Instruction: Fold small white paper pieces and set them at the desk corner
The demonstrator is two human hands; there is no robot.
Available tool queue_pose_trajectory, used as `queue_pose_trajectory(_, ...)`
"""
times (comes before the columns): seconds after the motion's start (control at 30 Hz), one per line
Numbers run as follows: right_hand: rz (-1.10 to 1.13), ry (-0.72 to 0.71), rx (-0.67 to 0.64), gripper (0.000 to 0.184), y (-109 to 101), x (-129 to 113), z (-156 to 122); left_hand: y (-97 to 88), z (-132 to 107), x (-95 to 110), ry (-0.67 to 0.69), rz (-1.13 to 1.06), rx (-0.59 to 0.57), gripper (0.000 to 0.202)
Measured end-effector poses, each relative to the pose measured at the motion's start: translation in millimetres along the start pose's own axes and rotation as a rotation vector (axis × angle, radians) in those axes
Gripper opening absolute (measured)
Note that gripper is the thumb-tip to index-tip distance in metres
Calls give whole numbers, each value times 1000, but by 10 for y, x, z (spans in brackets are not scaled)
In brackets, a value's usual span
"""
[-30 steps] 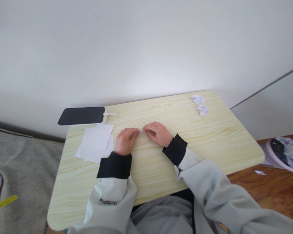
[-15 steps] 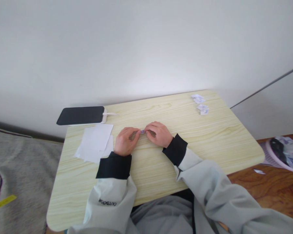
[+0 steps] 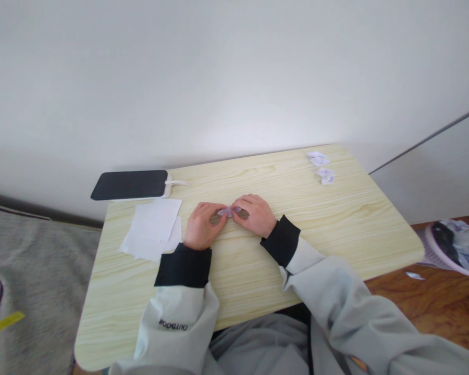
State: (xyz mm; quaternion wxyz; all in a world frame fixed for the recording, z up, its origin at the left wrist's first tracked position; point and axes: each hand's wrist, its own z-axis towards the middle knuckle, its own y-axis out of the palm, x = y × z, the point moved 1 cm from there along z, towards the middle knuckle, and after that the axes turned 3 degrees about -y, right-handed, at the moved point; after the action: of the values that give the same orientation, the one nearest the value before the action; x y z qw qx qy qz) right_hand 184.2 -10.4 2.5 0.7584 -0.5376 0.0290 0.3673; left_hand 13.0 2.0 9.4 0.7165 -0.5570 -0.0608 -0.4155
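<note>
Between my two hands, above the middle of the table, is a small folded piece of paper (image 3: 229,211), white with a purplish tint. My left hand (image 3: 204,225) pinches it from the left with thumb and forefinger. From the right, my right hand (image 3: 255,214) pinches it the same way, the fingertips of both hands close together. Parts of the paper show inside the loops of my fingers; its exact shape is partly hidden. A stack of white paper sheets (image 3: 152,226) lies left of my left hand. Several small folded paper pieces (image 3: 321,167) rest at the far right.
A dark-screened phone (image 3: 130,185) with a white cable (image 3: 177,183) overhangs the back left of the wooden table (image 3: 336,224). The white wall (image 3: 234,78) stands behind. On the floor to the right are a filled pink basket (image 3: 430,250) and a paper scrap (image 3: 415,275).
My left fingertips have shifted slightly right, nearer my right ones. The folded paper now spreads wider, with parts showing on both sides of the pinch.
</note>
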Motion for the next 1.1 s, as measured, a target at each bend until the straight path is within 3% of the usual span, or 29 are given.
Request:
queue_pose_trajectory(0.17, -45, -3, -35, 15, 14, 5, 2, 13, -8, -10, -1, 30, -8, 18)
queue_pose_trajectory(1.1, -69, 81, -95, 14, 2, -25, 9, 19, -24, 19, 53, 75, 51, 11)
